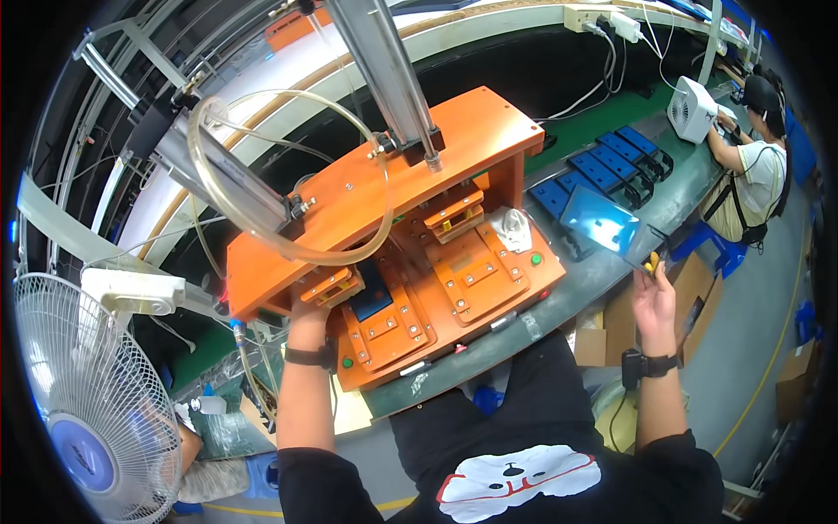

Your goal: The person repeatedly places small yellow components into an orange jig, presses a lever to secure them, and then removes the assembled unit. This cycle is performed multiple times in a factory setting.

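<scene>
My left hand reaches in under the left end of an orange press, beside a dark blue flat part that sits in the left fixture. The press frame hides its fingers. Out to the right, my right hand is closed on a small yellow-and-black piece, its kind unclear. Just beyond those fingertips is a shiny blue panel, tilted and catching the light. Whether the panel touches that hand I cannot tell. A second orange fixture occupies the right side of the press base.
Several blue panels with black brackets lie along the green bench. A white cloth rests on the press's right corner. A fan stands left; at far right a person sits beside a white box fan.
</scene>
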Motion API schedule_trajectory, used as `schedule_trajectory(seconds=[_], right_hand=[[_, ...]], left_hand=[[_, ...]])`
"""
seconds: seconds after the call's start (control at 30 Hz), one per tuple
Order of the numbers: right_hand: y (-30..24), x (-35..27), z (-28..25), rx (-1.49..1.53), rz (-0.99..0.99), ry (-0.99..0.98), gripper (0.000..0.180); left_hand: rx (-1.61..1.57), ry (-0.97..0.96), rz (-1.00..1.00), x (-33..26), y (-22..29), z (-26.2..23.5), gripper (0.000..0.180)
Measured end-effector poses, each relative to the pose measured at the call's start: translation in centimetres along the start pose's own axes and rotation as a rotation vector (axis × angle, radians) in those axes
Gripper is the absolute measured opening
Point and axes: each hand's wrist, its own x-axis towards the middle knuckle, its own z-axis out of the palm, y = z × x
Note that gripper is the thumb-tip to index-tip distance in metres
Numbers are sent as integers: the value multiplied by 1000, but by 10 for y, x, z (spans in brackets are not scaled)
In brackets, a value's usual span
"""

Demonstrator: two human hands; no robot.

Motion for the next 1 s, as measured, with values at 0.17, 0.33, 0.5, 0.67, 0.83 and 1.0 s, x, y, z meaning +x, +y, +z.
schedule_trajectory(seconds=[0.17, 0.33, 0.5, 0.67, 0.83, 1.0], right_hand=[[20, 66, -2, 17, -86, -55, 20], [64, 145, 49, -103, 139, -152, 22], [136, 219, 125, -331, 264, -147, 24], [186, 300, 164, -1499, -91, -536, 24], [192, 296, 216, -2307, -447, -624, 30], [162, 288, 210, -2721, -709, -522, 31]], left_hand=[[43, 138, 175, 9, 63, -31, 26], [90, 7, 114, -7, 58, -43, 33], [-46, -161, -22, -3, 63, -54, 33], [-188, -257, -117, 7, 77, -66, 33], [-349, -364, -306, -15, 90, -91, 33], [-520, -445, -542, -34, 109, -99, 34]])
